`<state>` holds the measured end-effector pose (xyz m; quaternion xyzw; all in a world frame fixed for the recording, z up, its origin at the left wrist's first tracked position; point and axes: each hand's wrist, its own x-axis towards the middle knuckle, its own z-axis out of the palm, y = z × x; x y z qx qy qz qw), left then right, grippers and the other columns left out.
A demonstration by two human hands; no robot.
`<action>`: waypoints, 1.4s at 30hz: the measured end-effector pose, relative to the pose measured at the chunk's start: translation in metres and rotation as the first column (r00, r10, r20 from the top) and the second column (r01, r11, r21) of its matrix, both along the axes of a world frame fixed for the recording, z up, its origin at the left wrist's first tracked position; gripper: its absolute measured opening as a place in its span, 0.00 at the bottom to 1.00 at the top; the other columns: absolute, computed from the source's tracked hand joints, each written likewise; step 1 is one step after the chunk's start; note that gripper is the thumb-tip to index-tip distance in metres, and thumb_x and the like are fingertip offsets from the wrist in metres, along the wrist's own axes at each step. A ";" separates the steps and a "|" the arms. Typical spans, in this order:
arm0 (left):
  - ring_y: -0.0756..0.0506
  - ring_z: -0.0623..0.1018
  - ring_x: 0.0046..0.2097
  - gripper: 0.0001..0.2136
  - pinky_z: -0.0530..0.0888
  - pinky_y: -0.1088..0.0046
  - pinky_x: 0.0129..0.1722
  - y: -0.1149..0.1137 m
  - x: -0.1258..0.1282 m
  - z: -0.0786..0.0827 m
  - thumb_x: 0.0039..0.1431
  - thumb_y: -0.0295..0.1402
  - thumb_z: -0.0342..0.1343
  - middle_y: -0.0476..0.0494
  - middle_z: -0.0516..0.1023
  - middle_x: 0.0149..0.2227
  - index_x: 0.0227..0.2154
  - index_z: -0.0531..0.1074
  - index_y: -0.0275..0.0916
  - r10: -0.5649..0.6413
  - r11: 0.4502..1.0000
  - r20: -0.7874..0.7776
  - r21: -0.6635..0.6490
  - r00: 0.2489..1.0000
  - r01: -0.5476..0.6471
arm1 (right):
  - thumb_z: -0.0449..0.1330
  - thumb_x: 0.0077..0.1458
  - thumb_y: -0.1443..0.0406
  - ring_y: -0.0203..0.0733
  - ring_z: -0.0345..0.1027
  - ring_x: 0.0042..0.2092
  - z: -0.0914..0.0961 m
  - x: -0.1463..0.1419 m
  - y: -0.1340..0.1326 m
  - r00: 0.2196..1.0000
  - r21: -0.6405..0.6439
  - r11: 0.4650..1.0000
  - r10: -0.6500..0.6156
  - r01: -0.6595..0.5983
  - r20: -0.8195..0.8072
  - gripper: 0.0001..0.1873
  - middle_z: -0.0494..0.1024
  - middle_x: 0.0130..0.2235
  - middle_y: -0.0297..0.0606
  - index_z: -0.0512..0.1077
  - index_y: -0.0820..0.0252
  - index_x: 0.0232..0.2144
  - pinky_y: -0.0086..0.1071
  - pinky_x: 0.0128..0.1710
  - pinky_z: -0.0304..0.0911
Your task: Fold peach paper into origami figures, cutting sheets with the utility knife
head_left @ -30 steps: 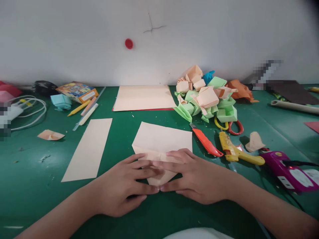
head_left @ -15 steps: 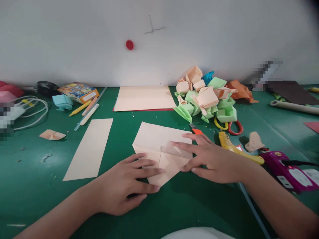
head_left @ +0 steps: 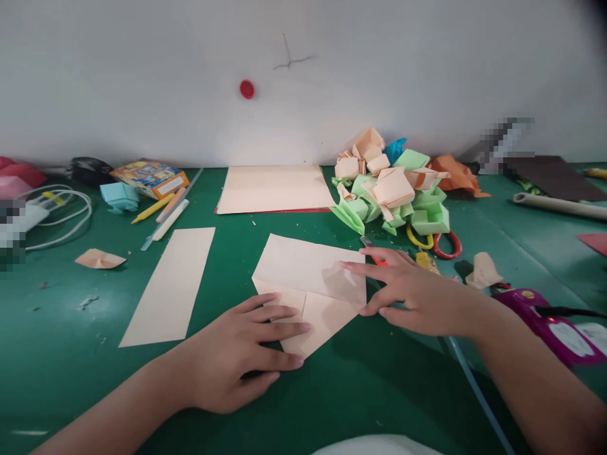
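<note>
A peach sheet of paper, partly folded to a point at its near end, lies on the green table. My left hand lies flat on the folded left part, fingers stretched out. My right hand rests with fingers extended on the sheet's right edge, the fingertips pressing the fold. An orange utility knife is mostly hidden behind my right hand.
A long peach strip lies to the left. A larger peach sheet lies at the back. A heap of folded paper pieces, scissors, a yellow glue gun and a purple device crowd the right side. Pens, a box and cables sit at the back left.
My right hand has slid from the centre of the fold to the paper's right edge, uncovering the folded point. My left hand has stayed in place.
</note>
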<state>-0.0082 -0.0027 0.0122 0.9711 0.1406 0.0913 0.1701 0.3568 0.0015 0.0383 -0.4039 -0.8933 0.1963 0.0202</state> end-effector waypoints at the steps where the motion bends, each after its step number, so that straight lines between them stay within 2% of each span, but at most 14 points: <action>1: 0.41 0.68 0.67 0.20 0.53 0.54 0.72 0.000 0.000 0.000 0.60 0.28 0.56 0.53 0.69 0.66 0.54 0.75 0.52 0.002 1.000 0.009 -0.004 1.000 -0.002 | 0.58 0.57 0.69 0.73 0.39 0.72 0.000 0.002 0.001 1.000 -0.005 1.000 -0.011 0.011 0.002 0.19 0.54 0.71 0.14 0.84 0.37 0.40 0.76 0.61 0.50; 5: 0.40 0.68 0.67 0.19 0.53 0.54 0.72 0.000 0.001 0.004 0.61 0.29 0.56 0.52 0.68 0.66 0.54 0.76 0.51 -0.005 1.000 -0.018 -0.023 1.000 0.004 | 0.58 0.57 0.68 0.71 0.41 0.71 0.001 0.005 0.005 0.999 -0.036 0.998 -0.042 0.042 0.011 0.18 0.54 0.71 0.14 0.84 0.38 0.38 0.74 0.60 0.55; 9: 0.41 0.67 0.67 0.17 0.54 0.54 0.72 0.001 0.001 0.004 0.61 0.29 0.57 0.51 0.70 0.65 0.52 0.77 0.51 0.004 0.998 -0.016 -0.060 1.000 -0.004 | 0.59 0.57 0.67 0.66 0.44 0.71 0.002 -0.005 0.002 0.999 0.002 1.000 0.014 -0.014 -0.048 0.15 0.61 0.70 0.24 0.84 0.44 0.38 0.70 0.64 0.50; 11: 0.41 0.68 0.67 0.16 0.54 0.55 0.72 0.002 0.000 0.003 0.61 0.29 0.57 0.51 0.72 0.64 0.51 0.78 0.51 0.008 0.997 0.001 -0.080 1.000 -0.008 | 0.59 0.57 0.67 0.63 0.48 0.70 0.003 -0.012 -0.001 0.996 0.009 0.999 0.051 -0.051 -0.071 0.14 0.66 0.67 0.30 0.83 0.47 0.39 0.67 0.65 0.50; 14: 0.41 0.68 0.67 0.14 0.54 0.55 0.72 0.002 0.000 0.001 0.62 0.29 0.57 0.50 0.74 0.62 0.48 0.79 0.50 0.026 0.995 0.034 -0.092 0.999 -0.023 | 0.59 0.57 0.66 0.57 0.58 0.67 0.004 -0.020 -0.006 0.992 -0.034 0.996 0.080 -0.084 -0.095 0.12 0.71 0.64 0.37 0.82 0.51 0.40 0.59 0.65 0.55; 16: 0.41 0.69 0.66 0.12 0.55 0.56 0.72 0.001 0.000 0.000 0.62 0.29 0.56 0.50 0.74 0.62 0.46 0.78 0.48 0.040 0.995 0.050 -0.092 0.998 -0.035 | 0.59 0.58 0.66 0.55 0.62 0.65 0.003 -0.024 -0.008 0.991 -0.042 0.995 0.082 -0.087 -0.103 0.12 0.72 0.63 0.39 0.81 0.52 0.40 0.55 0.64 0.57; 18: 0.41 0.69 0.66 0.13 0.55 0.56 0.72 0.001 0.001 0.001 0.63 0.30 0.55 0.49 0.74 0.62 0.49 0.77 0.47 0.031 0.997 0.044 -0.068 0.999 -0.028 | 0.59 0.58 0.66 0.55 0.63 0.64 0.003 -0.026 -0.009 0.991 -0.032 0.995 0.090 -0.093 -0.099 0.11 0.72 0.63 0.40 0.80 0.53 0.40 0.54 0.63 0.58; 22: 0.41 0.69 0.66 0.20 0.56 0.55 0.72 0.000 0.003 0.003 0.63 0.32 0.57 0.48 0.73 0.63 0.57 0.72 0.49 0.009 1.000 0.023 -0.007 1.000 -0.009 | 0.59 0.58 0.66 0.55 0.63 0.64 0.004 -0.029 -0.009 0.991 -0.019 0.995 0.096 -0.098 -0.096 0.11 0.71 0.63 0.42 0.80 0.53 0.40 0.54 0.62 0.60; 27: 0.41 0.71 0.64 0.16 0.57 0.56 0.71 0.000 0.003 -0.001 0.64 0.34 0.59 0.49 0.75 0.61 0.54 0.75 0.51 0.021 1.000 0.032 0.007 0.999 -0.021 | 0.59 0.60 0.65 0.53 0.62 0.64 0.002 -0.024 -0.005 0.991 -0.009 0.995 0.097 -0.098 -0.097 0.12 0.72 0.63 0.40 0.80 0.52 0.43 0.53 0.63 0.59; 32: 0.42 0.72 0.64 0.11 0.59 0.55 0.71 0.002 0.000 -0.004 0.64 0.29 0.57 0.48 0.77 0.58 0.46 0.78 0.47 0.039 0.999 0.091 0.002 0.995 -0.039 | 0.58 0.61 0.63 0.58 0.55 0.68 -0.009 -0.001 0.006 1.000 0.140 0.990 -0.007 0.006 0.006 0.20 0.69 0.66 0.37 0.76 0.47 0.54 0.61 0.65 0.54; 36: 0.43 0.73 0.63 0.06 0.61 0.58 0.70 0.007 -0.004 -0.002 0.64 0.27 0.55 0.47 0.81 0.53 0.38 0.77 0.43 0.076 0.997 0.112 -0.012 0.991 -0.075 | 0.59 0.60 0.61 0.63 0.50 0.69 -0.014 0.012 0.014 0.994 0.091 0.993 -0.085 0.080 0.061 0.25 0.65 0.68 0.35 0.71 0.43 0.60 0.66 0.61 0.56; 42: 0.42 0.74 0.61 0.11 0.68 0.59 0.67 0.015 -0.015 0.001 0.63 0.27 0.55 0.46 0.80 0.54 0.45 0.76 0.43 0.120 0.993 0.054 0.013 0.991 -0.121 | 0.60 0.57 0.64 0.63 0.44 0.71 -0.012 0.011 0.013 0.996 0.032 0.998 -0.054 0.052 0.067 0.32 0.58 0.71 0.32 0.67 0.39 0.63 0.67 0.64 0.51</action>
